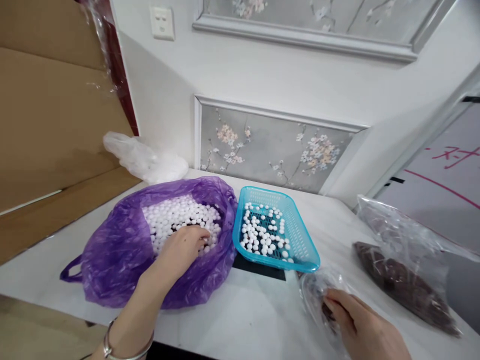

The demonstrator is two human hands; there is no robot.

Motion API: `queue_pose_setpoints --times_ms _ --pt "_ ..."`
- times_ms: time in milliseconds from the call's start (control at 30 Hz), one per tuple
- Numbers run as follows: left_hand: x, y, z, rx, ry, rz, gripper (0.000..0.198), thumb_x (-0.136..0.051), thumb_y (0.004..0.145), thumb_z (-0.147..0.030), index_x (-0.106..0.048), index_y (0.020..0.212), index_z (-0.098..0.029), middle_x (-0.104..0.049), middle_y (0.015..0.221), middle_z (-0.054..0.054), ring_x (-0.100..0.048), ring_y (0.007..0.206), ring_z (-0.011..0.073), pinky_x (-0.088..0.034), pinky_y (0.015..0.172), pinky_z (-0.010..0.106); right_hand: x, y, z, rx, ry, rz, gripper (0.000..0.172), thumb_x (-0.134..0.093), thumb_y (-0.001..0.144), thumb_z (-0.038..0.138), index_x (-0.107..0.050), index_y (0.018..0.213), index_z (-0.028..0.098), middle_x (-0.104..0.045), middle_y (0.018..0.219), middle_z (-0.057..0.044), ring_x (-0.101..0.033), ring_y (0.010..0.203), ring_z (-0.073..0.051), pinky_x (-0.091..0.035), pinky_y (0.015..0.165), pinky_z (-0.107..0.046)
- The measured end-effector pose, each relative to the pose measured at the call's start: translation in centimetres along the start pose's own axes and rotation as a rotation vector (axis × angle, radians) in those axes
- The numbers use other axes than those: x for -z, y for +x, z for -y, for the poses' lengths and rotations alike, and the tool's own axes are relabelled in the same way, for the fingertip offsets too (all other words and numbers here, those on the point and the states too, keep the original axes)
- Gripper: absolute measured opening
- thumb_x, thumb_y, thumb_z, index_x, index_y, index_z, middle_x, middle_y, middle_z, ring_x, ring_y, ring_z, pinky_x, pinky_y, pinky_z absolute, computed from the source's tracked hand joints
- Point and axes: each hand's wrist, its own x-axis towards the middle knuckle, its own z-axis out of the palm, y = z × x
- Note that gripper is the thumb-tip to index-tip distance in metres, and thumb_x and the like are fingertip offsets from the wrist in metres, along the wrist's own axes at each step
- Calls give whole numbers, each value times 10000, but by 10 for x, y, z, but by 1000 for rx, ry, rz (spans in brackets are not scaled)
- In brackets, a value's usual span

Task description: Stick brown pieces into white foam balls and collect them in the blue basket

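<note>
A purple plastic bag (112,250) lies open on the white table, full of small white balls (176,212) with some dark pieces among them. My left hand (185,245) reaches into it, fingers bent down at the balls; what the fingertips hold, if anything, is hidden. Right of the bag, a blue basket (303,240) contains more white balls and a few dark bits. In front of the basket's right corner, my right hand (352,315) pinches a clear plastic bag (315,295) with dark contents.
A larger clear bag of brown material (405,285) lies at the right. White crumpled plastic (150,162) sits at the back left beside cardboard (56,120). The wall (157,80) bounds the table (262,310) behind. A dark strip (258,267) shows under the basket.
</note>
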Motion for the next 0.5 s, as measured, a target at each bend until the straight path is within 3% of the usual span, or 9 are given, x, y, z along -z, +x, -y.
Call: queue_pose_setpoints --times_ms 133,200,333,400,500 --pt "8 -11 -13 29 -124 -97 276 -520 867 -268 -721 1039 -188 -740 1076 109 -671 967 277 -490 868 375 15 4 -8 2 88 0 256 -501 804 471 -701 821 311 -765 849 0 -717 664 -204 -551 577 -267" --pt "7 -22 -22 86 -385 -73 261 -575 859 -334 -711 1045 -209 -759 991 68 -692 909 226 -529 815 304 19 4 -8 -47 112 -25 267 -533 767 512 -717 798 322 -764 837 13 -713 652 -202 -554 583 -272" --pt "-2 -44 -42 343 -1240 137 167 -764 739 -281 -755 891 -214 -756 827 7 -696 758 121 -553 746 184 19 1 -2 -235 244 -115 287 -541 751 533 -730 803 324 -775 818 21 -720 718 -227 -558 710 -322" --pt "-8 -51 -51 428 -1450 224 160 -800 707 -236 -767 860 -200 -751 825 5 -688 716 93 -557 708 154 18 -1 3 -273 371 -86 290 -583 727 527 -745 841 315 -787 797 15 -736 738 -234 -571 723 -311" --pt "-17 -55 -63 459 -1610 322 144 -812 694 -194 -773 831 -178 -743 815 14 -689 698 88 -567 686 151 23 -6 18 -206 589 -81 249 -642 726 451 -762 849 271 -780 732 -9 -735 681 -210 -588 662 -251"
